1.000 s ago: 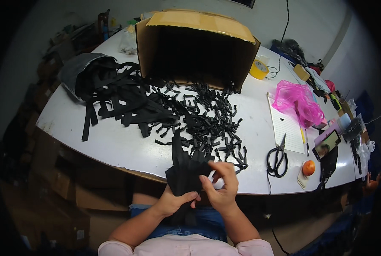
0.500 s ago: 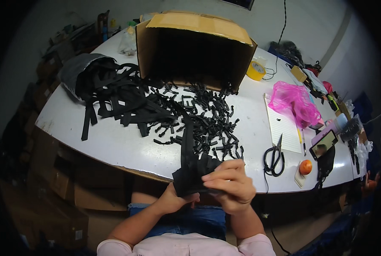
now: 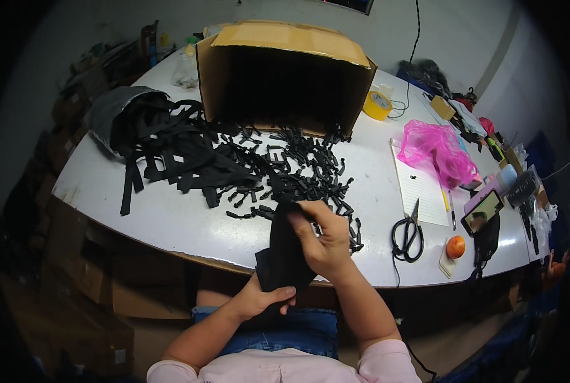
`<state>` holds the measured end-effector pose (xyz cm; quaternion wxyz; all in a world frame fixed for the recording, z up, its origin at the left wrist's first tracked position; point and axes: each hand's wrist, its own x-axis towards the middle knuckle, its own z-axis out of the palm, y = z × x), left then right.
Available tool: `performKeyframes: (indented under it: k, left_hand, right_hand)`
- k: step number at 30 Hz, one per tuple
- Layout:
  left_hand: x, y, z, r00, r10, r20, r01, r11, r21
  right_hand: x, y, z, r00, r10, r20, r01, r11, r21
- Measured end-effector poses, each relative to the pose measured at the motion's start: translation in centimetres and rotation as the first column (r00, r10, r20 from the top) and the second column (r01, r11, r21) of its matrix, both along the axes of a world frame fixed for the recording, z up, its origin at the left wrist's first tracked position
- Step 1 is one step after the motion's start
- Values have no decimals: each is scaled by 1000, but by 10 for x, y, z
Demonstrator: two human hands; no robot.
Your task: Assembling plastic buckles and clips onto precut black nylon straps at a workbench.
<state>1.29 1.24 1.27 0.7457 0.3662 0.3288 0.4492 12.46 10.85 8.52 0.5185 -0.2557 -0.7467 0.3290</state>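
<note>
At the table's near edge, my left hand (image 3: 262,301) is closed around the lower end of a bunch of flat black fabric straps (image 3: 285,252), thumb laid across them. Higher up, my right hand (image 3: 328,246) grips the upper part of the straps between thumb and fingers. Just beyond it lies a loose pile of small black plastic clips (image 3: 317,163), spread before an open cardboard box (image 3: 288,35). More black straps (image 3: 189,163) spill from a grey bag (image 3: 106,118) on the left. My fingers hide part of the held straps.
Black-handled scissors (image 3: 407,237) lie on the right beside a lined notepad (image 3: 419,191) and a pink plastic bag (image 3: 438,153). Near them are an orange round fruit (image 3: 455,247) and a propped phone (image 3: 483,214). Yellow tape (image 3: 377,106) stands by the box.
My right hand has moved up and away from my left, drawing the straps upward. The long strap that stretched toward the pile no longer shows. My left hand stays nearly in place.
</note>
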Motion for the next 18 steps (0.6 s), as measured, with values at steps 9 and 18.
performKeyframes:
  k: [9, 18]
  left_hand:
    - [5, 11, 5, 988, 123, 88, -105, 977, -186]
    - [15, 6, 9, 877, 476, -66, -479, 877, -37]
  right_hand:
    - [-6, 35, 31, 940, -159, -303, 161, 987, -16]
    - [67, -24, 67, 599, -774, -203, 737, 435, 518]
